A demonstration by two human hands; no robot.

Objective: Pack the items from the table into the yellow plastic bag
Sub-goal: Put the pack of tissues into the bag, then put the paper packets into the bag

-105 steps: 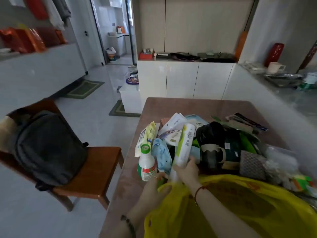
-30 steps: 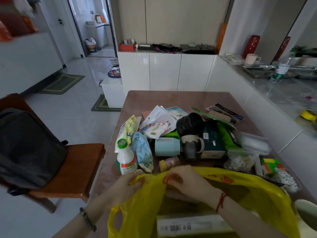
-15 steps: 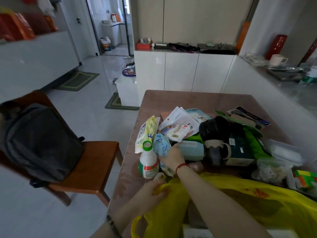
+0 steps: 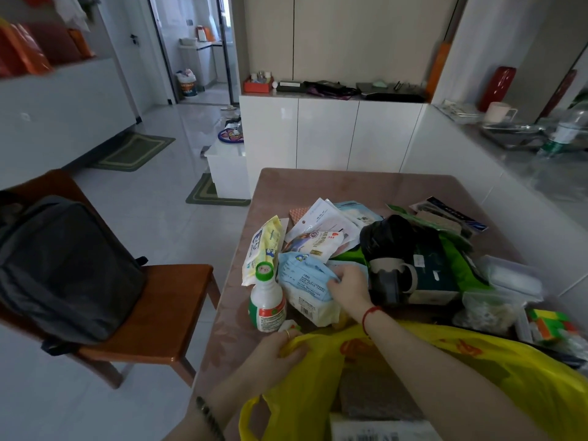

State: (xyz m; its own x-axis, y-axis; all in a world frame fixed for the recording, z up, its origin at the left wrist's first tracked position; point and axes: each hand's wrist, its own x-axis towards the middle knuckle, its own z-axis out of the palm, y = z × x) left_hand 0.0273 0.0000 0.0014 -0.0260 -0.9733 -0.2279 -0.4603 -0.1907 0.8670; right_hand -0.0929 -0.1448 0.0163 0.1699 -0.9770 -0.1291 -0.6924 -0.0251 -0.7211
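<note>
The yellow plastic bag [image 4: 496, 377] lies open at the table's near edge. My left hand [image 4: 276, 351] grips its left rim. My right hand [image 4: 348, 288] reaches over the bag, fingers closed on a light blue and white packet [image 4: 305, 281] lying beside a white bottle with a green cap [image 4: 266, 300]. Behind them sit a yellow wipes pack [image 4: 262, 246], paper sachets [image 4: 318, 240], a dark mug [image 4: 393, 281], a black pouch [image 4: 388, 237] and a dark green box [image 4: 432, 272]. A long white pack shows inside the bag at the bottom.
The brown table [image 4: 318, 186] holds more clutter on the right: clear tubs [image 4: 509, 278], a puzzle cube [image 4: 550, 323]. A wooden chair [image 4: 152, 313] with a grey backpack [image 4: 63, 268] stands to the left. White cabinets [image 4: 327, 135] are behind the table.
The long white pack went into the bag. My right hand left the bag's rim, reached forward and closed on the blue packet. My left hand keeps hold of the rim.
</note>
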